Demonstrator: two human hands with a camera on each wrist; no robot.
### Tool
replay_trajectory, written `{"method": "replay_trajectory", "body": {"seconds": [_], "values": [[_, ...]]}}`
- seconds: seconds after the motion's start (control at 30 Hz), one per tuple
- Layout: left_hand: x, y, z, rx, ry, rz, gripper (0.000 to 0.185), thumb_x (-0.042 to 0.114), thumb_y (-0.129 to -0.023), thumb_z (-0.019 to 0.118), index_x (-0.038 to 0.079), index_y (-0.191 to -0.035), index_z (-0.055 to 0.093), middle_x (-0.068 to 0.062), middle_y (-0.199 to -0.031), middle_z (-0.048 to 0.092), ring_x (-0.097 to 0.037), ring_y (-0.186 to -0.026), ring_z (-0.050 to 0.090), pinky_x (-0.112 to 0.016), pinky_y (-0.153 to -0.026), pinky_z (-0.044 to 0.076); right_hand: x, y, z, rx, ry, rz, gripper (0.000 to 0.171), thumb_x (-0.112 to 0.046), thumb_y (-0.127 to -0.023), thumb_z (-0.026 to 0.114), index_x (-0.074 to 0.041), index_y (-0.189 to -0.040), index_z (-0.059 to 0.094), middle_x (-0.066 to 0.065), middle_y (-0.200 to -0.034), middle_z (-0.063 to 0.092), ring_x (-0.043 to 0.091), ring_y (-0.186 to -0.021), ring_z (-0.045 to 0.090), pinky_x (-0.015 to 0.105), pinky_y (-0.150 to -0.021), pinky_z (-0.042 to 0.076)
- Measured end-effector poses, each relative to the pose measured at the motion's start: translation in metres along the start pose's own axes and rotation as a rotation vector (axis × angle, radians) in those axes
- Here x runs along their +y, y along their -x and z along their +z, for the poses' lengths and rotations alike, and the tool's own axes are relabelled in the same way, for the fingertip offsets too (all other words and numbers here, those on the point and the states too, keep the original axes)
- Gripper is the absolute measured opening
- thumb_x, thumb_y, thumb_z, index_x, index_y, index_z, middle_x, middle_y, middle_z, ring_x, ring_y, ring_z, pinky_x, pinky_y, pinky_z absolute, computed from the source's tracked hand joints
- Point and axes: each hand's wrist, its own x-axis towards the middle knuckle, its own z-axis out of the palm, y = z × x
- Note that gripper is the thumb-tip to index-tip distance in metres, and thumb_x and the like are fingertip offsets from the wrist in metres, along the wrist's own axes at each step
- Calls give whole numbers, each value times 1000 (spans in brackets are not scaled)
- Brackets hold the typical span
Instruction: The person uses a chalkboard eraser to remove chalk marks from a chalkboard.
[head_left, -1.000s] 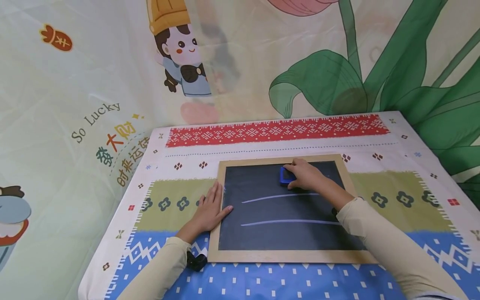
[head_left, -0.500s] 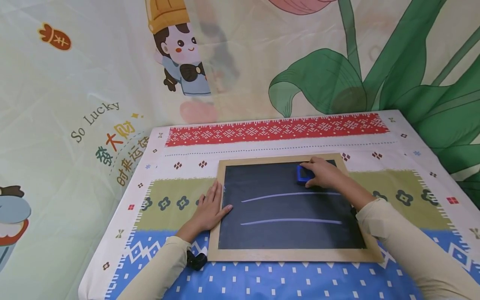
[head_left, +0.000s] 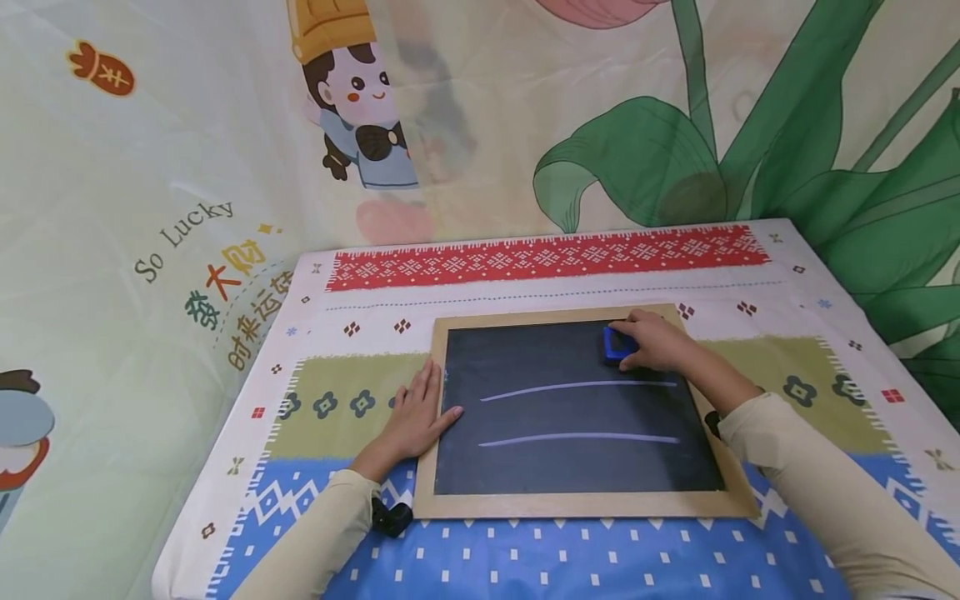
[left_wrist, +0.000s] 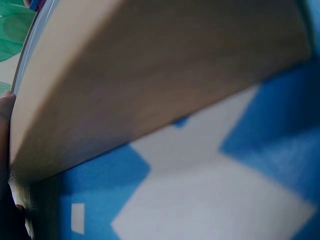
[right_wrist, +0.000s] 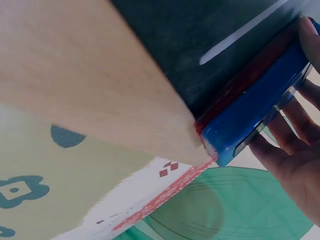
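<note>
A wood-framed blackboard [head_left: 577, 467] lies on the table with two pale purple chalk lines across it. My right hand [head_left: 660, 342] grips a blue board eraser [head_left: 617, 343] near the board's upper right corner, above the upper line. In the right wrist view the eraser [right_wrist: 255, 95] has its dark red pad against the board, beside the wooden frame [right_wrist: 115, 90]; thumb and fingers hold its two long sides. My left hand [head_left: 411, 417] lies flat with fingers straight over the board's left frame edge, thumb reaching onto the black surface. The left wrist view shows mostly the frame's side [left_wrist: 150, 65].
The table wears a patterned cloth [head_left: 525, 550] in blue, green, white and red. A dark wrist camera [head_left: 392, 518] sits by the left cuff, close to the board's lower left corner. A printed fabric backdrop [head_left: 480, 125] hangs behind the table's far edge.
My right hand has slid the eraser rightward along the upper part of the board, toward the right frame. The left hand has stayed on the left edge.
</note>
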Motion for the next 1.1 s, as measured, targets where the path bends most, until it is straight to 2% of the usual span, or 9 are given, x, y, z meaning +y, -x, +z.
{"method": "replay_trajectory", "body": {"seconds": [0.1,0.4,0.57,0.67,0.8,1.1], "values": [[-1,1,0,-15,-6,-10,81,47,-92,43,3,-147,2,-15,-154,-2,-33,-140,7,-58,-107,8,-3,1,0,5,1,-13,68,-25,-73,75,4,-128,49,25,-110,51,32,-93,50,48,-82,43],[-2,-2,-1,-54,-14,-14,82,49,-92,40,5,-147,-2,-13,-154,-6,-33,-141,5,-57,-108,6,-11,15,-2,-7,-42,21,69,-28,-75,74,5,-129,46,28,-114,49,36,-97,52,50,-83,45],[-2,-2,-2,-50,-12,-16,81,48,-92,41,5,-147,-1,-14,-154,-6,-34,-141,5,-57,-108,6,-13,23,2,-33,-83,39,70,-29,-73,75,4,-128,47,28,-114,49,36,-97,53,51,-84,45],[-2,-4,-2,-45,-8,-4,82,49,-92,40,6,-147,-3,-13,-154,-6,-34,-141,4,-57,-108,6,-14,25,3,-19,-89,37,70,-27,-71,77,5,-126,48,27,-112,50,36,-95,53,51,-83,46],[-2,-5,-1,-33,5,10,82,49,-92,40,5,-147,-3,-14,-154,-6,-34,-140,4,-58,-107,5,-16,26,5,2,-90,59,69,-23,-70,78,6,-125,49,27,-111,49,35,-92,54,51,-82,46],[-5,-4,-2,-57,-6,-17,81,49,-93,39,5,-146,-3,-13,-154,-8,-34,-141,3,-58,-107,4,-23,20,14,18,-97,93,70,-21,-70,79,6,-126,48,26,-112,47,34,-91,54,50,-80,47]]}}
